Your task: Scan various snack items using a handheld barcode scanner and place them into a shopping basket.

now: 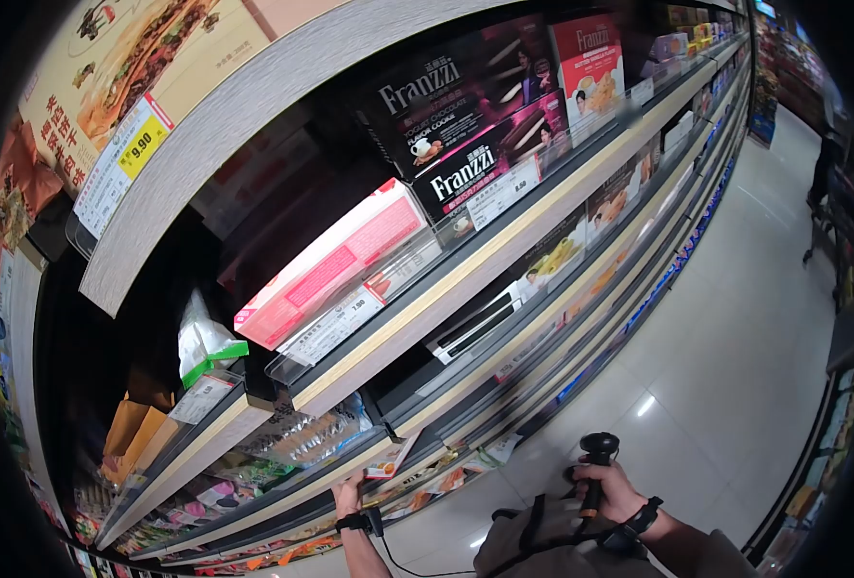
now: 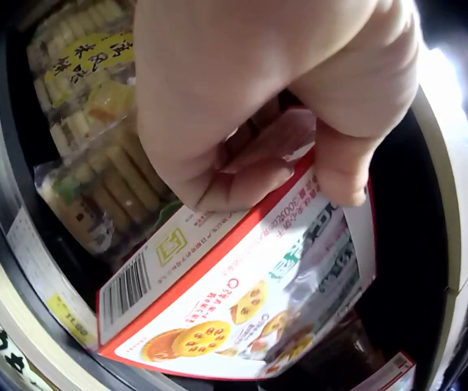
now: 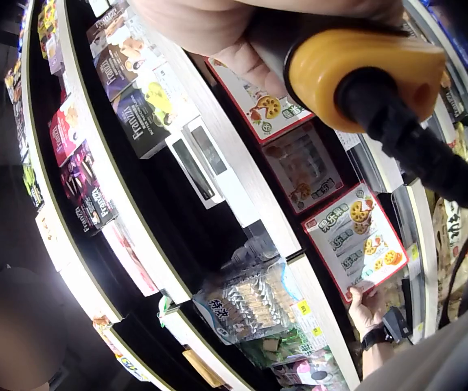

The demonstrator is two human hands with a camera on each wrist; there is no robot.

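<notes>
L hand (image 2: pixel 275 90) pinching biscuit box (image 2: pixel 250 301) by its upper end, lower mid of L wrist view, long side lower left to upper right afaict; R hand (image 1: pixel 608 489) is farther off, lower right of head view, wrapped round a handheld gadget (image 1: pixel 599 444)

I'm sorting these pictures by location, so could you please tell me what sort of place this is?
Most likely a supermarket or grocery shop: long tiered shelves hold black Franzzi cookie boxes, and a price tag at a shelf edge reads 9.90.
</notes>
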